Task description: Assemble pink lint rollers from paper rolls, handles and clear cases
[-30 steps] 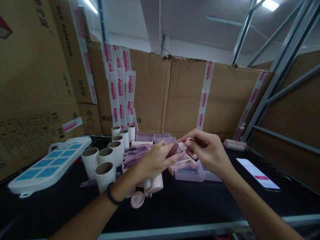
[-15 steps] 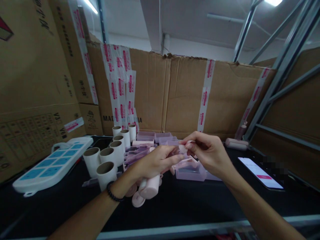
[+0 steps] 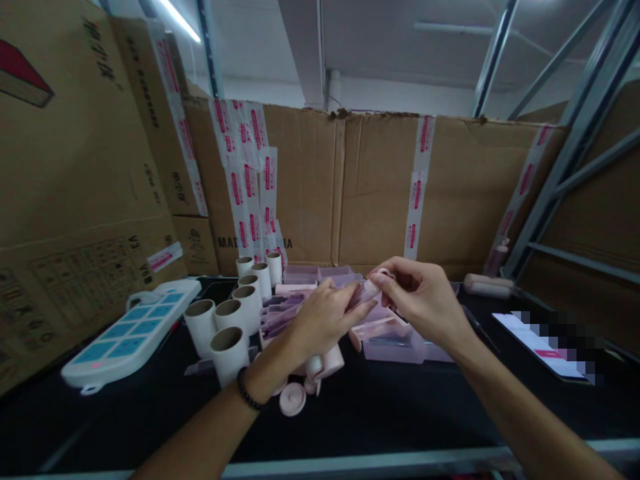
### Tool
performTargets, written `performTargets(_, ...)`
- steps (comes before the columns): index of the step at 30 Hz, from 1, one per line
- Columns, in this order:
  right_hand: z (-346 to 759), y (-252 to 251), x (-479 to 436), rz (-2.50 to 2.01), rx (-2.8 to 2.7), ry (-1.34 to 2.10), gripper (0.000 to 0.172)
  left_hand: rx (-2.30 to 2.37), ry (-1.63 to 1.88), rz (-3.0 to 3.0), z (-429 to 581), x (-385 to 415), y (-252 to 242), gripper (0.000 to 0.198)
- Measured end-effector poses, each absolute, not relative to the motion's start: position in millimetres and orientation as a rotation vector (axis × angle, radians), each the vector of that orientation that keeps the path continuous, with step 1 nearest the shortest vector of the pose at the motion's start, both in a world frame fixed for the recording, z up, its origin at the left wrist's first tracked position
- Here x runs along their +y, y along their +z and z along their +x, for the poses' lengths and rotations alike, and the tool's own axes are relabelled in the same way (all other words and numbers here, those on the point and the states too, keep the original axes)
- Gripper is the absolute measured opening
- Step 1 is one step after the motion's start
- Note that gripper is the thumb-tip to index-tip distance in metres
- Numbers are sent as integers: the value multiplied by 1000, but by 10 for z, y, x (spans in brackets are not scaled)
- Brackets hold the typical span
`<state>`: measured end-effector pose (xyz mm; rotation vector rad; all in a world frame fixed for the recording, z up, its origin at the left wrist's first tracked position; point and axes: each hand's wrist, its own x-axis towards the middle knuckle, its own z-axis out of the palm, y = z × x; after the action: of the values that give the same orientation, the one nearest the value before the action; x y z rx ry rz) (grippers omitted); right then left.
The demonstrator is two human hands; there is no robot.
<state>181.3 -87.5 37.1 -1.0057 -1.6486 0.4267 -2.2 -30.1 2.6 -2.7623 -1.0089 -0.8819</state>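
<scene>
Both my hands meet above the middle of the black table (image 3: 380,413). My left hand (image 3: 325,319) is closed around a pink roller handle, whose pale pink roller end (image 3: 327,363) hangs below the palm. My right hand (image 3: 420,297) pinches a small translucent pink piece (image 3: 367,291) at the handle's top, fingertips pressed against those of my left hand. Under the hands lie a pink round cap (image 3: 293,399) and translucent pink plastic cases (image 3: 395,340).
Several white cardboard tubes (image 3: 230,320) stand left of my hands. A white power strip with blue sockets (image 3: 133,330) lies at the far left. A phone (image 3: 540,345) lies on the right. Taped cardboard boxes (image 3: 350,187) wall the back and left; a metal rack (image 3: 575,147) stands on the right.
The view has shifted, so everything sits further right in frame. My hands stay joined on the pink piece, with the fingers working slightly; the roller end hangs lower under my left palm.
</scene>
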Motion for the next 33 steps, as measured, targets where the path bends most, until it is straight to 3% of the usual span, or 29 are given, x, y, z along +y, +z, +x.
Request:
performTargets(6, 1673, 526, -700, -1046, -1693, 285, 22, -1196, -1020, -2345, 49, -363, -47, 51)
performTargets(10, 1570, 440, -554, -893, -1684, 441, 20, -1413, -1209, -2339, 49, -376, -44, 46)
performTargets(17, 1634, 206, -327, -732, -1479, 755, 24, -1300, -1403, -2866, -39, -264, 89, 23)
performTargets(24, 1887, 157, -168, -574, -1252, 981, 22, -1263, -1270, -3533, -138, -42, 100, 31)
performTargets(29, 1933, 130, -182, -510, -1239, 1095, 23, -1413, -1262, -3536, -4, -131, -28, 46)
performTargets(33, 1873, 119, -222, -509, -1275, 1144, 25, -1315, -1263, -3491, 76, -150, -98, 37)
